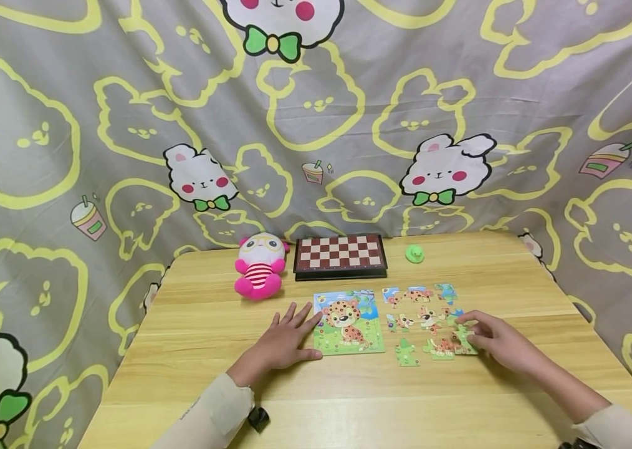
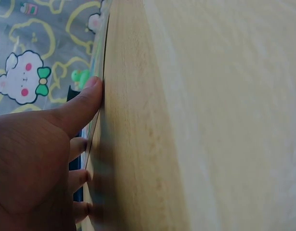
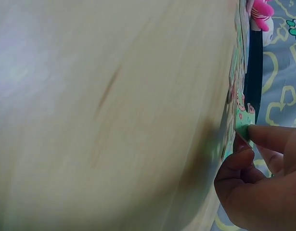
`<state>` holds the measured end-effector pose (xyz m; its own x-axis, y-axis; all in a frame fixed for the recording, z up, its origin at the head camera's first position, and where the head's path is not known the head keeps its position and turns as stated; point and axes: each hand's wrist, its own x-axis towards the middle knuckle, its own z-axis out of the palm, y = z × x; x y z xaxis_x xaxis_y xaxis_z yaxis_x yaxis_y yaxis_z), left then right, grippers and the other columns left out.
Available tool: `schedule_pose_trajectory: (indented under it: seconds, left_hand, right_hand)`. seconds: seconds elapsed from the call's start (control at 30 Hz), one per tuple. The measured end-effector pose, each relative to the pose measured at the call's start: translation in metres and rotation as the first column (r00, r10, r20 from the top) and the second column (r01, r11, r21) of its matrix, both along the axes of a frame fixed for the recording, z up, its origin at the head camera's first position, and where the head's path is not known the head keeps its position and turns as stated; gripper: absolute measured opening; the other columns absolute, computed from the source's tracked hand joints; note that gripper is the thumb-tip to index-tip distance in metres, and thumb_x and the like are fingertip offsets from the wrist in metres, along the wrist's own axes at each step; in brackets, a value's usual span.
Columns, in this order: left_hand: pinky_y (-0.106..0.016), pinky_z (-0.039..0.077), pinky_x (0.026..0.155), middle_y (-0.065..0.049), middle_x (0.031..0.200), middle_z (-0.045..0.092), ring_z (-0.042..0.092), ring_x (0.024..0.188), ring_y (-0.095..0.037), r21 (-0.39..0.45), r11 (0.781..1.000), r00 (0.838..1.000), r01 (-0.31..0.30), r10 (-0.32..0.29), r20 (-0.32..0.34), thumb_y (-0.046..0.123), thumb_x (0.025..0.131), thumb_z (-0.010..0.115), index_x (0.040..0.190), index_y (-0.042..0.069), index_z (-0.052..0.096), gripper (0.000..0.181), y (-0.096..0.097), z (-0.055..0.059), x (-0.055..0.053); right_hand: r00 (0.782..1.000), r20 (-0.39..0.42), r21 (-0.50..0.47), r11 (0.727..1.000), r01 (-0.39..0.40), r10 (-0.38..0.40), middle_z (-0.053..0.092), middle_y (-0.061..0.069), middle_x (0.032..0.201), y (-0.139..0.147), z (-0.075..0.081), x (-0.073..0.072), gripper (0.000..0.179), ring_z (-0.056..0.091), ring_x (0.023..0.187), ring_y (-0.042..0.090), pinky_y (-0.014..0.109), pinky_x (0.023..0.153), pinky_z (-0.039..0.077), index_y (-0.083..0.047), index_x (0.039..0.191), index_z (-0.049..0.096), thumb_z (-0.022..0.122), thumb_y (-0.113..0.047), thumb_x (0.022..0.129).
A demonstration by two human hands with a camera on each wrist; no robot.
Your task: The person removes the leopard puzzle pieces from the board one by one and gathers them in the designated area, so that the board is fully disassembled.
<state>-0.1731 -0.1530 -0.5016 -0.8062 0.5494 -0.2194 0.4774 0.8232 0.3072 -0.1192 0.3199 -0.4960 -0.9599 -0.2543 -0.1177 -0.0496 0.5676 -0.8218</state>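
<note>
My left hand lies on the table with its fingers spread, the fingertips and thumb right at the left edge of a leopard picture card. To the right of the card is a group of jigsaw pieces, some separate and some close together, showing parts of a similar leopard. My right hand is at the right side of this group. Between thumb and finger it pinches a green puzzle piece, tilted up from the table in the right wrist view; the fingers partly hide it.
Behind the card, a brown-and-cream chessboard lies near the table's back edge. A pink and white plush toy is left of it, a small green duck right of it. A patterned grey curtain hangs around the wooden table.
</note>
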Motion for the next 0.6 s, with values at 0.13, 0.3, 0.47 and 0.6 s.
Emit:
schedule_pose_trajectory:
  seconds: [0.13, 0.3, 0.47, 0.6]
  left_hand:
    - [-0.069, 0.011, 0.121, -0.006, 0.174, 0.009, 0.004, 0.158, -0.044, -0.008, 1.000, 1.000, 0.001, -0.001, -0.004, 0.068, 0.096, 0.055, 0.165, 0.028, 0.025, 0.086, 0.0000, -0.0005, -0.0004]
    - [-0.069, 0.011, 0.121, -0.006, 0.174, 0.009, 0.004, 0.158, -0.043, -0.011, 1.000, 1.000, 0.000, 0.000, -0.004, 0.069, 0.096, 0.055, 0.166, 0.029, 0.024, 0.086, 0.0000, -0.0010, -0.0012]
    - [-0.069, 0.012, 0.121, -0.006, 0.174, 0.009, 0.004, 0.158, -0.043, -0.011, 1.000, 1.000, 0.000, 0.000, -0.002, 0.069, 0.095, 0.055, 0.166, 0.029, 0.024, 0.087, 0.0003, -0.0010, -0.0014]
    - [-0.069, 0.012, 0.121, -0.006, 0.174, 0.008, 0.003, 0.158, -0.043, -0.018, 1.000, 1.000, 0.002, -0.002, -0.009, 0.070, 0.095, 0.054, 0.166, 0.029, 0.023, 0.087, 0.0001, -0.0019, -0.0012]
  right_hand:
    - [1.000, -0.006, 0.042, 0.999, 0.013, -0.013, 0.063, 0.009, 0.091, 0.0025, -0.0023, 0.0016, 0.034, 0.052, 0.070, 0.013, 0.027, 0.058, 0.047, -0.003, 0.133, 0.059, 0.060, 0.001, 0.099]
    - [0.998, -0.063, 0.127, 0.992, 0.014, -0.006, 0.067, 0.007, 0.100, 0.0030, -0.0054, 0.0026, 0.032, 0.056, 0.084, 0.013, 0.027, 0.066, 0.049, -0.004, 0.128, 0.064, 0.064, 0.001, 0.097]
    - [0.992, -0.122, 0.184, 0.983, 0.017, 0.006, 0.070, 0.014, 0.116, 0.0023, -0.0077, 0.0020, 0.031, 0.065, 0.102, 0.030, 0.035, 0.080, 0.055, -0.003, 0.126, 0.067, 0.067, 0.000, 0.096]
    - [0.991, -0.137, 0.206, 0.978, 0.014, 0.015, 0.069, 0.018, 0.122, 0.0024, -0.0093, 0.0021, 0.032, 0.065, 0.110, 0.037, 0.038, 0.085, 0.055, -0.002, 0.127, 0.068, 0.066, 0.000, 0.095]
